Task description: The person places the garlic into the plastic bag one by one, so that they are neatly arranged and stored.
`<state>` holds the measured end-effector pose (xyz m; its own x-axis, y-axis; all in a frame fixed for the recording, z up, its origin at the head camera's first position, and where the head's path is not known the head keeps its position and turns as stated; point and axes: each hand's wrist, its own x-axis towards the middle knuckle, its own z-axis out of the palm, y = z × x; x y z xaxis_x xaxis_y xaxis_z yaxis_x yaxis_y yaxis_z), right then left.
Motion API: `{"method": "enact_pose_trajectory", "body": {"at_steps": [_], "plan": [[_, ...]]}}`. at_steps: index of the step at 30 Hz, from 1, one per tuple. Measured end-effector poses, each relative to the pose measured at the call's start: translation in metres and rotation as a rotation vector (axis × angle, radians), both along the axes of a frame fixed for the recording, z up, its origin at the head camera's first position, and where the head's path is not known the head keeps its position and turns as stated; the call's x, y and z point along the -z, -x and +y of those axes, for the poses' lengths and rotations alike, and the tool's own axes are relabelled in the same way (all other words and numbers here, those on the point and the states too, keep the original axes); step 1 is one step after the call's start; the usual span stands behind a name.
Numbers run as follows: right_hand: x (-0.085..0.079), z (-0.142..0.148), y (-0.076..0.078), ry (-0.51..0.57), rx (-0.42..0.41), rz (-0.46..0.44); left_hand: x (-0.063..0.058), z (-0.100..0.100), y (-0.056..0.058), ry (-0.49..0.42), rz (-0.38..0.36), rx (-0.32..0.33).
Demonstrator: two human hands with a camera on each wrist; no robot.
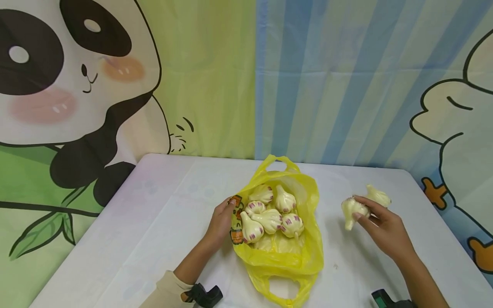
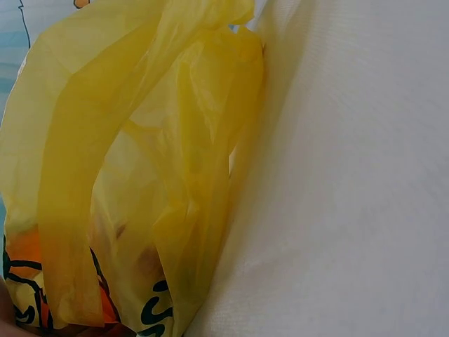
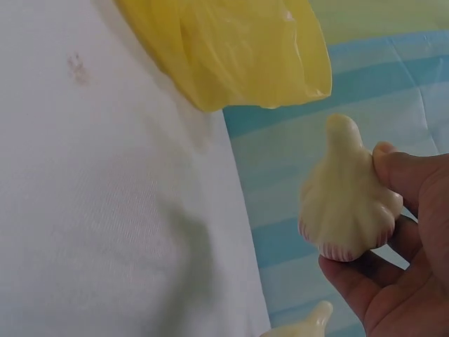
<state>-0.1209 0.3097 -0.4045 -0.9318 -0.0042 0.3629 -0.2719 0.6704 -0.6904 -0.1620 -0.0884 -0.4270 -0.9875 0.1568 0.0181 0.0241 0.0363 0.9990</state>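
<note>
A yellow plastic bag (image 1: 283,259) lies wide open on the table, with several garlic bulbs (image 1: 286,200) inside, white with purple-streaked bases. My left hand (image 1: 220,222) pinches its left edge by the printed patch, thumb over the rim. In the left wrist view the bag's side (image 2: 133,175) fills the left half and hides most of that hand. To the right of the bag, my right hand (image 1: 385,229) holds one garlic bulb (image 3: 345,200) between thumb and fingers, raised above the table. Just behind that hand sits another garlic bulb (image 1: 379,196), partly covered by it.
The white-covered table (image 1: 161,239) runs back to a curtain (image 1: 215,85) with a panda print on the left and blue stripes on the right. One bag handle (image 1: 283,161) points to the back, the other (image 1: 286,295) toward the front.
</note>
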Motion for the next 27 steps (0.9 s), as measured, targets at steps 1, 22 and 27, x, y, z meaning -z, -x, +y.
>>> {"method": "enact_pose_trajectory", "body": {"at_steps": [1, 22, 27], "plan": [[-0.001, -0.002, 0.001, -0.002, -0.009, 0.006, 0.0, 0.0, 0.0, 0.001, 0.002, -0.001], [-0.017, -0.034, 0.015, 0.066, -0.108, 0.049, 0.001, 0.0, 0.001, -0.02, 0.001, -0.004], [-0.023, -0.043, 0.019, 0.113, -0.156, 0.073, 0.002, -0.002, 0.002, -0.023, 0.003, 0.004]]}}
